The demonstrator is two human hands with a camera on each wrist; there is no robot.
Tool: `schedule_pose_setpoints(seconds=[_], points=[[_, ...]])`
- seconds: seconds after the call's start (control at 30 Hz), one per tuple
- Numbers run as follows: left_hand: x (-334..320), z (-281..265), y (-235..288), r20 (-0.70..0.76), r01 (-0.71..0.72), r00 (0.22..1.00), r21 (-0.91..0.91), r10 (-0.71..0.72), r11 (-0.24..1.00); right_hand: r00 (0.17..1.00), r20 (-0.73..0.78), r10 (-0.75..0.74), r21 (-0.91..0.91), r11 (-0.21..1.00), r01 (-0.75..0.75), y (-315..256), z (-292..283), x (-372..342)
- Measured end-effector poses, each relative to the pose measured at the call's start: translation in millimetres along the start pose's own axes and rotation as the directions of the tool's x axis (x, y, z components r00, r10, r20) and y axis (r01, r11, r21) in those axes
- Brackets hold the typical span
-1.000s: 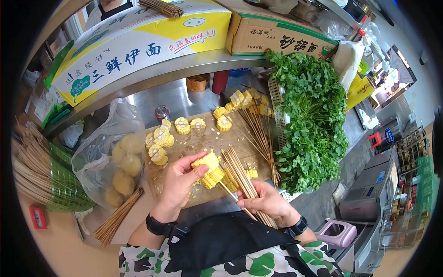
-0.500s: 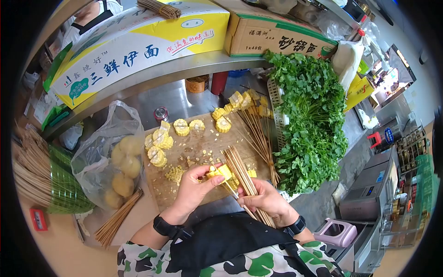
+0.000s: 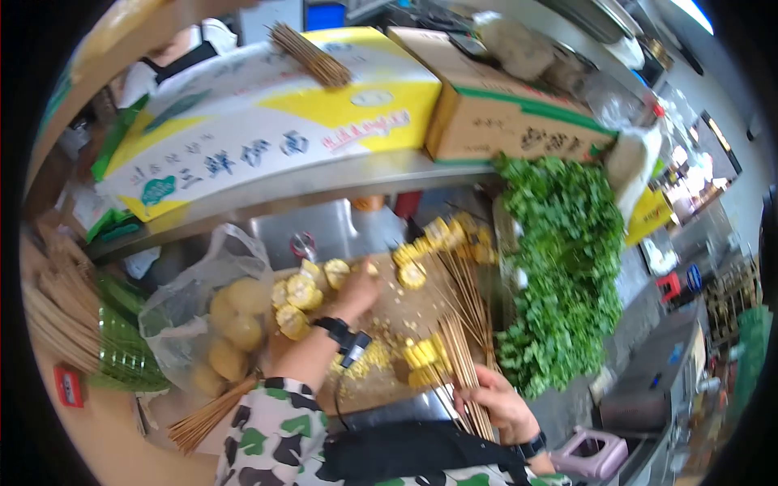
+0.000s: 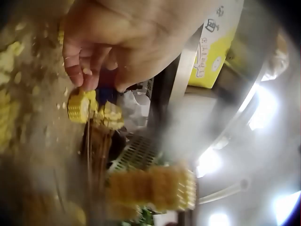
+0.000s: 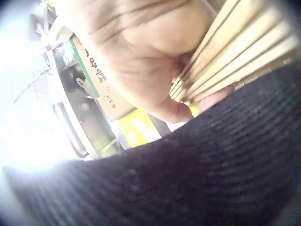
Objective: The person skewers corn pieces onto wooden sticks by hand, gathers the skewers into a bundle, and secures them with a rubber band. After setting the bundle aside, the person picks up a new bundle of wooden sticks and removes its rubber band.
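Observation:
My left hand (image 3: 362, 290) reaches over the far part of the cutting board (image 3: 397, 312), its fingers bent downward beside a cut corn piece (image 3: 337, 273). Seen from the left wrist, thumb and fingers stand apart, with a stray kernel (image 4: 87, 71) stuck on one finger. My right hand (image 3: 501, 402) grips a bundle of bamboo skewers (image 3: 463, 364) near the board's front right. Yellow corn chunks on skewers (image 3: 425, 358) stick out on the bundle's left side. The right wrist view shows the skewers (image 5: 235, 52) running through the curled fingers, partly hidden by a dark sleeve or band.
More corn pieces (image 3: 293, 320) stand at the board's left, and skewered corn (image 3: 438, 233) lies at its back right. Loose kernels (image 3: 373, 356) are scattered about. A bag of potatoes (image 3: 239, 324) sits left, a basket of leafy greens (image 3: 563, 275) right. Noodle boxes (image 3: 267, 121) line the shelf behind.
My left hand has let go of the skewered corn and moved away to the corn at the back of the board. My right hand still holds the skewers; the head view has shifted.

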State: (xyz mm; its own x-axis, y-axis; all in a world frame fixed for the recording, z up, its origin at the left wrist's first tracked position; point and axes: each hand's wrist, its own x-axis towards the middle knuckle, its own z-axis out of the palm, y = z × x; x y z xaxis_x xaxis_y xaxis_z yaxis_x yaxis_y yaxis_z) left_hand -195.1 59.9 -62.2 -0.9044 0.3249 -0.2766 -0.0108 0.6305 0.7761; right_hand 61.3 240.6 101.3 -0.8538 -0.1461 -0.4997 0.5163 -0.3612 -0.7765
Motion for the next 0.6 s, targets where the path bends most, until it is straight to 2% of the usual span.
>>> schedule_pose_setpoints(seconds=[0.07, 0.1, 0.13, 0.17, 0.27, 0.37, 0.47, 0.6], points=[[8.4, 11.1, -1.9, -0.115, 0.037, 0.993, 0.13, -0.022, 0.991, 1.0, -0.024, 0.008, 0.015, 1.0, -0.008, 6.6, -5.7, 3.3], [-2.1, 7.6, 8.5, -0.134, 0.015, 0.991, 0.227, 0.016, 0.974, 0.997, -0.079, 0.017, 0.043, 0.999, -0.013, 7.5, -3.9, 6.1], [-17.5, 2.9, 18.8, -0.164, -0.017, 0.985, 0.182, 0.047, 0.983, 0.996, -0.085, 0.034, 0.029, 0.999, -0.031, 5.8, -3.6, 7.7], [-25.8, 7.4, 12.7, -0.236, -0.133, 0.956, 0.187, 0.176, 0.973, 0.996, -0.086, 0.04, 0.021, 0.999, -0.038, 5.8, -3.0, 8.0], [-56.4, -0.5, 10.2, -0.222, -0.278, 0.924, 0.171, 0.312, 0.945, 0.996, -0.087, 0.017, -0.013, 1.0, -0.018, 8.8, -3.3, 9.6], [-98.9, -37.6, 23.6, -0.038, -0.21, 0.977, 0.03, 0.211, 0.977, 0.997, -0.08, 0.024, -0.044, 0.999, -0.028, 5.4, 1.2, 8.2], [-130.4, -59.5, 12.4, -0.104, -0.181, 0.98, -0.153, 0.166, 0.972, 0.999, -0.016, 0.033, -0.006, 0.999, -0.033, 8.1, 5.8, 6.2], [-156.2, -69.4, -7.8, -0.307, -0.308, 0.93, -0.344, 0.204, 0.887, 0.998, 0.055, 0.026, 0.018, 0.999, -0.027, 9.2, 16.8, 1.4]])
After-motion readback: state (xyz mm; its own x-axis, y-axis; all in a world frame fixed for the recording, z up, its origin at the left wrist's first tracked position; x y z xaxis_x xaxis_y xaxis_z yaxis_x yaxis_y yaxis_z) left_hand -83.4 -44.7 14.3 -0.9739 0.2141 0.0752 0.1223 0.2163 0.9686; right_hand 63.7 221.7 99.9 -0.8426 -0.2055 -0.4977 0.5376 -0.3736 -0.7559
